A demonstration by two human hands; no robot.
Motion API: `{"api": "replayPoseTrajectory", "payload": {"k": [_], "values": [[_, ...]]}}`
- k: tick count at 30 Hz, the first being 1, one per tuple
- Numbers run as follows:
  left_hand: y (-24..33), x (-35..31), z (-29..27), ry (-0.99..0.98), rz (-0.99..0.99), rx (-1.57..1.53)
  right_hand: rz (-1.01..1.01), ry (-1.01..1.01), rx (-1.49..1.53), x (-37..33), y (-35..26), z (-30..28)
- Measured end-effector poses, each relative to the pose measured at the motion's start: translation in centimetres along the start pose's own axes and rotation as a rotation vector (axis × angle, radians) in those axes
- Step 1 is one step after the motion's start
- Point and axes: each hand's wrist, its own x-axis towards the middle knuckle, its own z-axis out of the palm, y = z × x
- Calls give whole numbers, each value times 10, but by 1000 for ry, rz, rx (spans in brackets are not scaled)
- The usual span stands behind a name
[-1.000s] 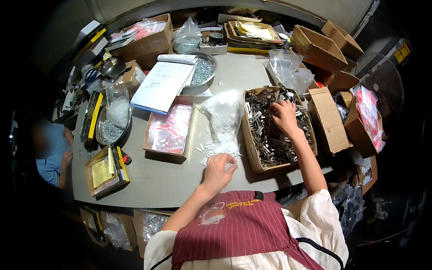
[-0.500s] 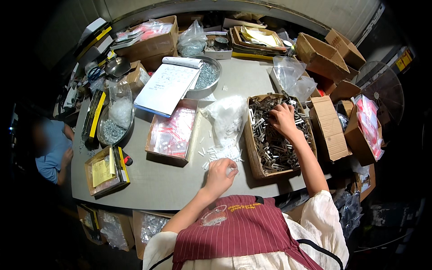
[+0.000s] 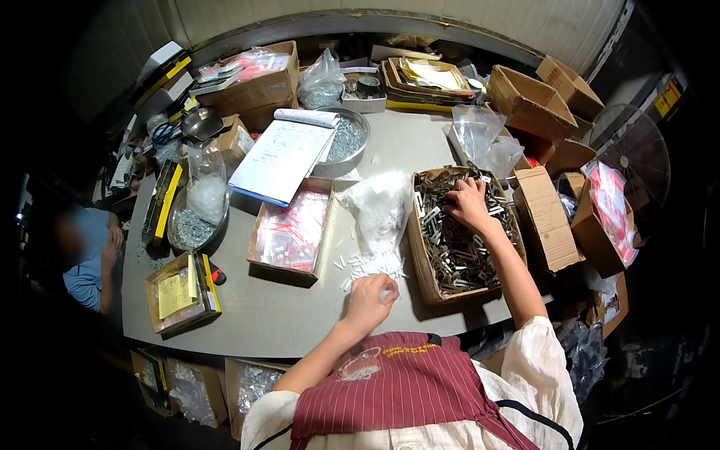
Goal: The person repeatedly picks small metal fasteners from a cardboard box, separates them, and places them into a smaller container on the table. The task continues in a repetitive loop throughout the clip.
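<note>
My right hand (image 3: pixel 469 204) reaches into a cardboard box (image 3: pixel 426 285) full of small metal clips (image 3: pixel 461 262). Its fingers bend down among the clips, so the fingertips are hidden. Over the near part of the table, my left hand (image 3: pixel 367 306) is closed, with a small clear plastic bag (image 3: pixel 389 291) between thumb and fingers. Just beyond it lie loose white plastic sticks (image 3: pixel 375 265), spilling from a larger clear bag (image 3: pixel 381 206).
Left of the white sticks stands an open box (image 3: pixel 319 262) of small red-and-clear bags. A notepad (image 3: pixel 281 157) leans over it, beside a metal bowl (image 3: pixel 358 150) of small hardware. Cardboard boxes (image 3: pixel 544 217) crowd the right side. A person in blue (image 3: pixel 86 255) is at far left.
The view has shifted slightly, so the table sits a little lower. My right hand stays among the clips and my left keeps its hold. The person at left has raised a hand.
</note>
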Motion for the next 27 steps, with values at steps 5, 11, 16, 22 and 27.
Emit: {"api": "replayPoseTrajectory", "payload": {"k": [5,11,16,22,27], "values": [[-2,-4,-2,16,-8,31,-2,14,88,-3,3,-6],[-12,-12,-5,45,-43,-5,32,117,221,-28,-9,-55],[-4,-10,0,29,-31,-28,65,102,312,-55,-19,-78],[9,-4,7,9,28,-34,186,88,396,-85,-25,-91],[14,-4,9,-14,59,-39,202,136,340,-105,-25,-97]]}}
